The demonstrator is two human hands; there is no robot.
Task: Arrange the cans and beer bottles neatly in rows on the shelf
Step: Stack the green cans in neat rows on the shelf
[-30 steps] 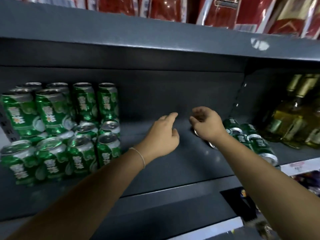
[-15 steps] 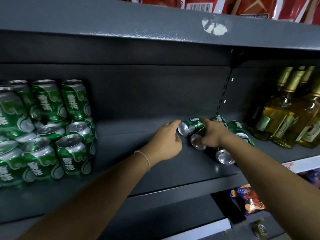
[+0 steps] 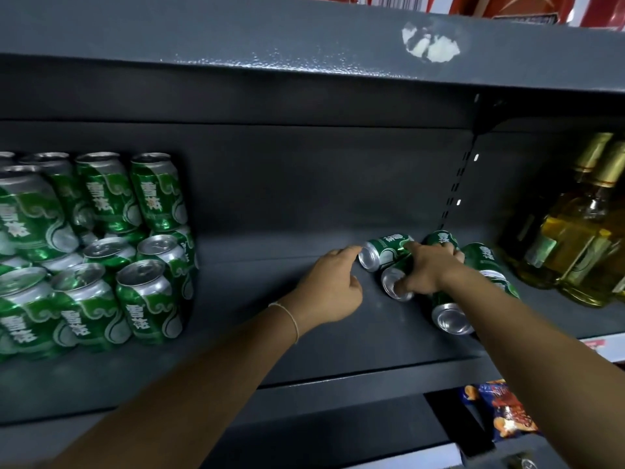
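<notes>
Dark grey metal is forming the shelf (image 3: 236, 333), and its front lip is running nearest the camera, with a blue snack packet (image 3: 500, 414) showing on the level below at the right. Two bare forearms are reaching in over that lip. A thin bracelet (image 3: 291, 319) is circling the left wrist. Further in, the left hand (image 3: 333, 286) is lying palm down on the shelf floor, fingers loosely extended and gripping nothing, its fingertips touching the silver end of a tipped can (image 3: 382, 252). Just beside it, the right hand (image 3: 427, 269) is curling over a second tipped can (image 3: 395, 282), thumb pressing against its silver end and fingers wrapping over its green body. More fallen cans (image 3: 453, 316) are lying on their sides around and under the right wrist, crowding against one another. At the left, well apart from the hands, upright green cans (image 3: 101, 252) are standing in two stacked tiers. At the far right, yellow glass bottles (image 3: 581, 245) with gold caps are standing past the slotted upright. Above everything, red packages (image 3: 527, 8) are sitting on the upper shelf.
</notes>
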